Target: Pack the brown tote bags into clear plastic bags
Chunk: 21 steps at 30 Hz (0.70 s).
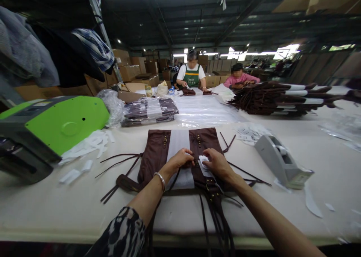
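A dark brown leather bag [153, 151] lies flat on the white table [56, 208], with a white paper strip [178, 144] down its middle and thin straps trailing toward me. My left hand [180, 160], bracelet on the wrist, rests curled on the bag beside the paper strip. My right hand [216, 163] is closed in a pinch on a small white tag [203, 163] lying on the bag's right half. The two hands almost touch.
A green and grey machine [47, 131] stands at the left, white paper scraps [84, 148] beside it. A grey tape dispenser [279, 161] sits to the right. Bagged goods [149, 112] and a pile of brown straps [270, 97] lie farther back. Two people [191, 74] work at the far end.
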Tool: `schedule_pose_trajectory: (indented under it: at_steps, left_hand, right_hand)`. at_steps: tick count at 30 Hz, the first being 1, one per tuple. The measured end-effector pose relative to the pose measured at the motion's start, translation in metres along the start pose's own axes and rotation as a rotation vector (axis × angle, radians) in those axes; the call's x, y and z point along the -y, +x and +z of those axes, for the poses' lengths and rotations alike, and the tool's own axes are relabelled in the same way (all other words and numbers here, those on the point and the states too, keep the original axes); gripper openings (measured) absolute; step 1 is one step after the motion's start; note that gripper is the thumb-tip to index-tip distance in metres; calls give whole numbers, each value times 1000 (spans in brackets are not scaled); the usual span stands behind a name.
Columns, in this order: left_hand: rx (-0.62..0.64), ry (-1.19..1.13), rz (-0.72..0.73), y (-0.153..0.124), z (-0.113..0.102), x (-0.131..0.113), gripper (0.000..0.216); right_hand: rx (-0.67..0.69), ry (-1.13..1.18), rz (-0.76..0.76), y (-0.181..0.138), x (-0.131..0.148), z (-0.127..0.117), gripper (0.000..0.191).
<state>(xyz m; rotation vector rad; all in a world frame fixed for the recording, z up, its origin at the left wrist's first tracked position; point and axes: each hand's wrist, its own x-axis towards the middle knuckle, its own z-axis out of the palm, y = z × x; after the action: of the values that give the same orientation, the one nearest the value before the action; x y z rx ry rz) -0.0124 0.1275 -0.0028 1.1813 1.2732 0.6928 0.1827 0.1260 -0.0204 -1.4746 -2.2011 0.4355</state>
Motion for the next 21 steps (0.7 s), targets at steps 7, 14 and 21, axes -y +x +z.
schedule_pose_trajectory:
  at_steps: [7,14,21]
  left_hand:
    - [112,-207,-11,-14,0,-2,67]
    - [249,-613,-6,-37,-1,-2,57]
    - [-41,-689,139,-14,-5,-38,13]
  right_hand:
    - [60,388,-99,14,20,28,60]
    - [73,420,16,5,12,31,18]
    - [77,413,64,12,23,23,18]
